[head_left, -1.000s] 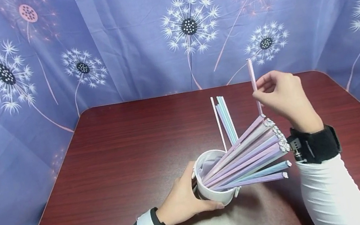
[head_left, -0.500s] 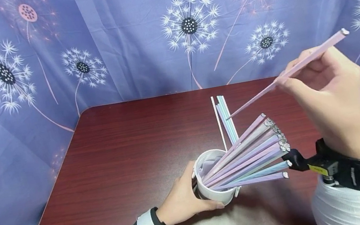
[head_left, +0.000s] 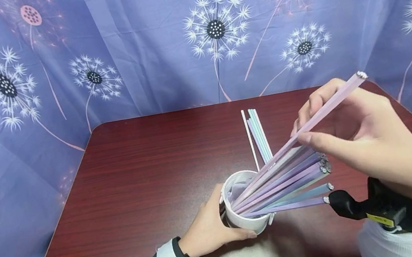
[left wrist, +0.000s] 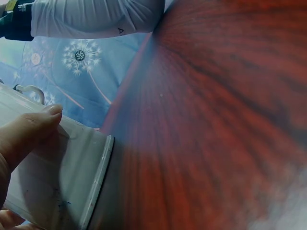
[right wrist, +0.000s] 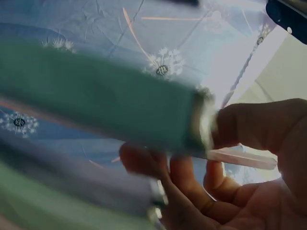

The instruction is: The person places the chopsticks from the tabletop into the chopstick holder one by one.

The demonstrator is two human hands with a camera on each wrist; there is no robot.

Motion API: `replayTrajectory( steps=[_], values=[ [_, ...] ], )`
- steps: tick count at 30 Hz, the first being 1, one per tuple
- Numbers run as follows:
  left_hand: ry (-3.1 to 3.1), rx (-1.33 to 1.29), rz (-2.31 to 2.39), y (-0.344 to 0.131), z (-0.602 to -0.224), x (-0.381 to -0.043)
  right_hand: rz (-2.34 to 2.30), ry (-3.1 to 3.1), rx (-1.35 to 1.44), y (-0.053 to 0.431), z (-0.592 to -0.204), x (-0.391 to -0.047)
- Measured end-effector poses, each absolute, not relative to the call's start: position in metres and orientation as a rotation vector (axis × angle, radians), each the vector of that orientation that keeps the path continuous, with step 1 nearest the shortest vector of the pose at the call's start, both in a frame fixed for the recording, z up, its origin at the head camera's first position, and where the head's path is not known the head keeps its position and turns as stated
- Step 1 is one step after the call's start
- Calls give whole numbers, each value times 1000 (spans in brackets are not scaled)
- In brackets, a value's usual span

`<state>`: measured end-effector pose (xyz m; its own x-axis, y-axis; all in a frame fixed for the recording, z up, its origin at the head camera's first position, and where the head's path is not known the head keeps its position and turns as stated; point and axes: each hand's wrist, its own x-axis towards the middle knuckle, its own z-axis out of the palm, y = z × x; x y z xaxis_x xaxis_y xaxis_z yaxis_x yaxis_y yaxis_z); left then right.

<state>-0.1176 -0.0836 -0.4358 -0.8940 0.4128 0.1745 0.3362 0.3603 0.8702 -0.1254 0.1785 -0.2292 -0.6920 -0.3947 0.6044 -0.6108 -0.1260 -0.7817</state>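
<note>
In the head view, my left hand (head_left: 209,230) grips the side of a white cup (head_left: 253,226), tilted to the right. Pastel chopsticks (head_left: 283,183) with sparkly silver ends fan out of its mouth. My right hand (head_left: 374,131) pinches a pink chopstick (head_left: 335,101) between thumb and fingers, its narrow end reaching down along the bundle to the cup's mouth. The left wrist view has the thumb (left wrist: 33,127) lying along the cup's white wall (left wrist: 81,167). Blurred chopsticks (right wrist: 96,96) cross in front of the right fingers in the right wrist view.
Behind the cup, several pale blue and lavender chopsticks (head_left: 258,135) lie on the dark red wooden table (head_left: 154,165). A single white chopstick (head_left: 249,137) lies just left of them. A blue dandelion-print cloth (head_left: 168,52) hangs beyond the table's far edge.
My right hand raised the pink chopstick, swung right and turned it silver end up, then brought it down to the cup. The left hand and cup stay in place.
</note>
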Motion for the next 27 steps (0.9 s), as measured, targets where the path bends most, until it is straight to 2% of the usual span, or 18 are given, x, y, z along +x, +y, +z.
replayTrajectory(
  steps=[13,27],
  values=[
    [2535,672,1573,-84,-433,-116,1375,-2429,1127,167,-226,-118],
    [2538,682,1578,-84,-434,-117,1628,-2304,889,173,-223,-124]
  ],
)
